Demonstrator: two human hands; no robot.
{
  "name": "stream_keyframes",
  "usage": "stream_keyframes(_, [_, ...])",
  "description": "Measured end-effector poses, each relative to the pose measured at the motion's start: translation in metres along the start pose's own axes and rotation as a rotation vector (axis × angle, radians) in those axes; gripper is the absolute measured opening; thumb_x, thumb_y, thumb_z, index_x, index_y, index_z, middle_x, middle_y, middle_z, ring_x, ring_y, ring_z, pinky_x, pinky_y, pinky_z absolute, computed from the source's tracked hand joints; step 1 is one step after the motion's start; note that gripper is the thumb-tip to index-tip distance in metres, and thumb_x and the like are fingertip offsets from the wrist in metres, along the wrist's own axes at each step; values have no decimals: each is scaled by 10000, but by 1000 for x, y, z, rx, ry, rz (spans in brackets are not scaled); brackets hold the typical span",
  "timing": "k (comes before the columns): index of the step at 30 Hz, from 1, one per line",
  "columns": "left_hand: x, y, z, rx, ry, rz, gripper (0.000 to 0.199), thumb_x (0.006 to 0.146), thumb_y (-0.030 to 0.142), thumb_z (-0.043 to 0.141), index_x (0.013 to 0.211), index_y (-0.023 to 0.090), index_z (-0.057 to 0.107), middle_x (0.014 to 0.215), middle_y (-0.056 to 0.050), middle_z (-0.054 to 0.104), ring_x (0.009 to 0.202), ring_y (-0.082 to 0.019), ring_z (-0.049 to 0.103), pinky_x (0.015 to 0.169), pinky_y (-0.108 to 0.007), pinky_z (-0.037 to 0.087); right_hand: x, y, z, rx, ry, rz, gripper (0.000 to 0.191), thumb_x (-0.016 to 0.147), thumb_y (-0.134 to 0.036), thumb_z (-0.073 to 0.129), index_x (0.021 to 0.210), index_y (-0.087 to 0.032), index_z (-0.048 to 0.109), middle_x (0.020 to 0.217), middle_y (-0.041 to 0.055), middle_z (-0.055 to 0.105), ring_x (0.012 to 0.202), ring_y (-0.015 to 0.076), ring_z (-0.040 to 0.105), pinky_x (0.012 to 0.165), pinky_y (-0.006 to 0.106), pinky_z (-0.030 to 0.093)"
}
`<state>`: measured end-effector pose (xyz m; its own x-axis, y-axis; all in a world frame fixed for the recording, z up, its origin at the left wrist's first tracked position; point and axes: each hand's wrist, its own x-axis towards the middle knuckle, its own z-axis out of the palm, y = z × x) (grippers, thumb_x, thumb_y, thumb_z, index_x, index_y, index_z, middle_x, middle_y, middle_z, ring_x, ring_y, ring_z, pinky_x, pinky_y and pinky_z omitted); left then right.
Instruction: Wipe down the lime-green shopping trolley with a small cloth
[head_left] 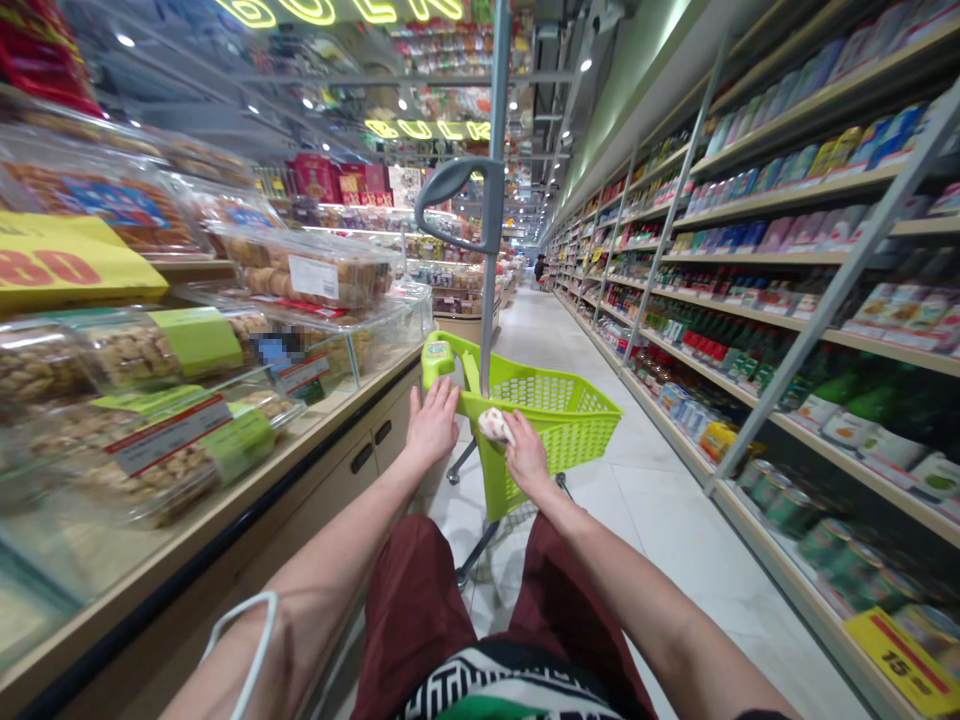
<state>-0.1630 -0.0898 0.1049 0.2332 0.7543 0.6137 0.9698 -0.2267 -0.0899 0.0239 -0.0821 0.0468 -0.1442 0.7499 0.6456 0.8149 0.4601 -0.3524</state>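
A lime-green shopping cart [574, 405] with a perforated basket stands in front of my knees. On its near left corner my left hand [433, 425] lies with fingers stretched out, beside a green block with a label [439, 358]. My right hand [527, 455] pinches a crumpled white cloth or tissue [496, 425] with brownish spots, against the cart's near rim. A grey pole [491, 300] rises from the cart and carries a grey loop handle [461, 205]. The undersides of both hands are hidden.
At left, a counter [330, 440] bears clear boxes of nuts [127, 350] and pastries [315, 265]. Tall shelves [810, 250] of cans and bottles line the right side. A pale tiled aisle [525, 310] runs ahead, with a distant person [539, 268] in it.
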Motion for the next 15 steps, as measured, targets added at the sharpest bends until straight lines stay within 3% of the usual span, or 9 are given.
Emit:
stream_keyframes(4, [5, 2, 0, -21, -2, -52, 571, 712, 197, 429, 1277, 122, 402, 1356, -124, 394, 1292, -269, 263, 1056, -501, 168, 9, 4, 15, 70, 5, 120, 548, 716, -58, 391, 1249, -164, 461, 1252, 90, 496, 1144, 188, 459, 946, 295, 381])
stream_keyframes(9, [2, 10, 0, -25, 9, -72, 578, 701, 202, 436, 1270, 106, 402, 1358, -133, 386, 1289, -281, 262, 1035, -493, 220, 7, 1, 29, 3, -26, 195, 562, 704, -45, 403, 1251, -161, 459, 1287, 114, 461, 1114, 204, 494, 914, 296, 409])
stream_keyframes(15, [2, 14, -6, -32, 28, -88, 564, 689, 208, 441, 1242, 95, 425, 1317, -149, 428, 1268, -295, 290, 1024, -480, 236, 7, 4, 27, -63, -95, 169, 560, 714, -53, 411, 1261, -168, 450, 1321, 114, 431, 1102, 217, 508, 897, 305, 422])
